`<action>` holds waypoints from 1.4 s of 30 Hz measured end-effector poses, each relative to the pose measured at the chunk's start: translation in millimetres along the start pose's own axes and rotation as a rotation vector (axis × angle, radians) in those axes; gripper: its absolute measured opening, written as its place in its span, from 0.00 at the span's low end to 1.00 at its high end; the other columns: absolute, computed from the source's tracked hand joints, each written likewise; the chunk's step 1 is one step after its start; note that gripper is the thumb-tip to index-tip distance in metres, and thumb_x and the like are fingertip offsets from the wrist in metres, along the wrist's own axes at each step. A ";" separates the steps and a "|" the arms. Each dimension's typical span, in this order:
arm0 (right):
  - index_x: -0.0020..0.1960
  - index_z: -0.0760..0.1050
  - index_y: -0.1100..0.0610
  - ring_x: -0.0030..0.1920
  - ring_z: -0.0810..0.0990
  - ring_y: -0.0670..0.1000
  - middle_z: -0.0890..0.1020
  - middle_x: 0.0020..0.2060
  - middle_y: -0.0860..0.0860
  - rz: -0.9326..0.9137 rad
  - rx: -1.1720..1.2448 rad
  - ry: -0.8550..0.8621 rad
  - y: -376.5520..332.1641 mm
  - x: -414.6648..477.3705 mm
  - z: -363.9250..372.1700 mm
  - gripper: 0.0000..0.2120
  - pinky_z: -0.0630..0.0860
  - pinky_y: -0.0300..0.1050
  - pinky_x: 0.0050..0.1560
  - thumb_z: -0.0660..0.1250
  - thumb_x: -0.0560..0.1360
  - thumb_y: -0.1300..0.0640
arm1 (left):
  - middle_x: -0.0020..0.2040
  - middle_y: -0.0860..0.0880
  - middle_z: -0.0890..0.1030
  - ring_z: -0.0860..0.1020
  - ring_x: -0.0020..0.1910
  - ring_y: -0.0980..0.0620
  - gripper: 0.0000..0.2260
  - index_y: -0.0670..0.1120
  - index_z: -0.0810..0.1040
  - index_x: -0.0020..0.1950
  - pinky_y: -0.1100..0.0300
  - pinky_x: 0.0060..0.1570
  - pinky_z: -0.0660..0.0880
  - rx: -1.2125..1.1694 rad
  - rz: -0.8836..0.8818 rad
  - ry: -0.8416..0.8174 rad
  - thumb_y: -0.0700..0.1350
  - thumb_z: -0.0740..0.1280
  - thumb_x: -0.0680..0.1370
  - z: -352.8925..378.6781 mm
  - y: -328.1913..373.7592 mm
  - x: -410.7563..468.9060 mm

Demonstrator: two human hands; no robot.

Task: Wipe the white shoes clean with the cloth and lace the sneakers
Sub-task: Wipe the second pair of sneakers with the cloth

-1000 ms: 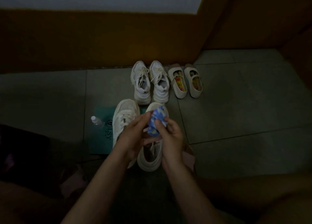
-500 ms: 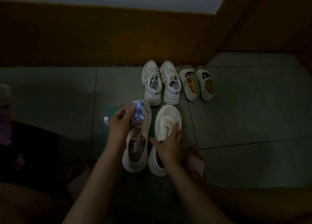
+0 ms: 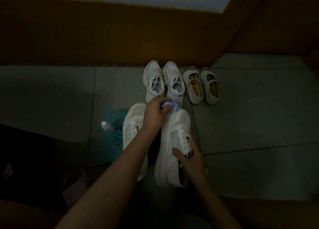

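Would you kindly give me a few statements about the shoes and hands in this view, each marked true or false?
1. The left hand holds a blue and white cloth at the toe of a white sneaker. True.
2. The right hand rests flat on the floor. False: it grips that sneaker near its opening, tilting it onto its side.
3. A small clear bottle stands left of the near sneakers. True.
4. Only one pair of shoes sits by the wall. False: a laced sneaker pair and a pair of strap shoes sit there side by side.
5. The other near sneaker lies partly on a teal sheet. True.
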State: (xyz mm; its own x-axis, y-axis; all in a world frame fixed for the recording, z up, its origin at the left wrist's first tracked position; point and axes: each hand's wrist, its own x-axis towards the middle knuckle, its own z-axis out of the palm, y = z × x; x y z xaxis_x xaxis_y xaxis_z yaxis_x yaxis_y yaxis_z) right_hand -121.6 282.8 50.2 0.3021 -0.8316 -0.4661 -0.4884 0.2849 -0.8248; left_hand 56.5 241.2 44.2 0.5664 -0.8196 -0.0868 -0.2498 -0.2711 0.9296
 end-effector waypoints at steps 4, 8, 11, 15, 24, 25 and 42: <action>0.73 0.62 0.53 0.61 0.67 0.40 0.70 0.60 0.42 0.031 0.009 0.006 2.3 1.4 -2.1 0.32 0.65 0.16 0.44 0.71 0.72 0.59 | 0.53 0.45 0.80 0.76 0.52 0.52 0.10 0.44 0.81 0.55 0.65 0.49 0.68 0.055 0.065 -0.102 0.41 0.68 0.74 21.3 0.9 6.4; 0.71 0.64 0.54 0.59 0.69 0.40 0.73 0.59 0.44 0.032 0.032 0.017 3.2 1.8 -5.7 0.30 0.66 0.16 0.41 0.71 0.72 0.59 | 0.50 0.46 0.82 0.76 0.48 0.56 0.08 0.42 0.82 0.52 0.75 0.47 0.67 0.041 0.183 -0.109 0.39 0.68 0.74 24.6 -0.8 -1.8; 0.70 0.67 0.55 0.58 0.71 0.41 0.74 0.58 0.44 0.027 0.041 0.024 4.2 2.4 -5.9 0.28 0.67 0.16 0.42 0.71 0.72 0.60 | 0.49 0.48 0.83 0.78 0.48 0.55 0.08 0.43 0.82 0.52 0.63 0.51 0.72 0.033 0.207 -0.082 0.39 0.67 0.74 24.6 -9.0 -8.4; 0.68 0.69 0.54 0.58 0.73 0.42 0.75 0.57 0.43 0.020 0.038 0.064 6.4 3.3 -4.7 0.26 0.67 0.16 0.44 0.71 0.72 0.59 | 0.48 0.49 0.81 0.76 0.48 0.54 0.08 0.46 0.82 0.51 0.60 0.51 0.71 0.051 0.192 -0.075 0.41 0.67 0.75 22.2 -13.3 -21.5; 0.68 0.69 0.56 0.58 0.74 0.43 0.76 0.56 0.46 0.015 0.059 0.083 7.9 2.9 -3.3 0.25 0.66 0.16 0.43 0.71 0.72 0.60 | 0.50 0.47 0.82 0.78 0.50 0.51 0.07 0.44 0.82 0.51 0.58 0.53 0.73 0.155 0.128 -0.118 0.41 0.68 0.74 10.9 -13.2 -64.0; 0.67 0.70 0.56 0.59 0.74 0.44 0.76 0.56 0.46 0.020 0.066 0.089 8.4 2.9 -3.5 0.25 0.66 0.16 0.43 0.71 0.72 0.61 | 0.49 0.46 0.82 0.79 0.49 0.50 0.07 0.44 0.83 0.50 0.58 0.52 0.74 0.163 0.107 -0.149 0.40 0.68 0.74 9.3 -12.6 -65.8; 0.68 0.69 0.56 0.63 0.72 0.44 0.75 0.64 0.49 -0.012 0.076 0.057 12.4 4.5 -1.9 0.25 0.67 0.18 0.49 0.70 0.72 0.60 | 0.54 0.41 0.81 0.78 0.54 0.45 0.10 0.41 0.81 0.55 0.65 0.51 0.67 0.391 0.305 -0.473 0.39 0.66 0.76 22.9 10.6 37.3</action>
State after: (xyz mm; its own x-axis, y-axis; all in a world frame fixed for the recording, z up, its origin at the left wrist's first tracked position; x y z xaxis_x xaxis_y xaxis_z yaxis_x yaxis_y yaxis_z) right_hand -127.9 281.7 38.5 0.2597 -0.8604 -0.4385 -0.4210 0.3077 -0.8532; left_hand 57.0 196.3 42.6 0.0436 -0.9965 -0.0714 -0.6592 -0.0824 0.7474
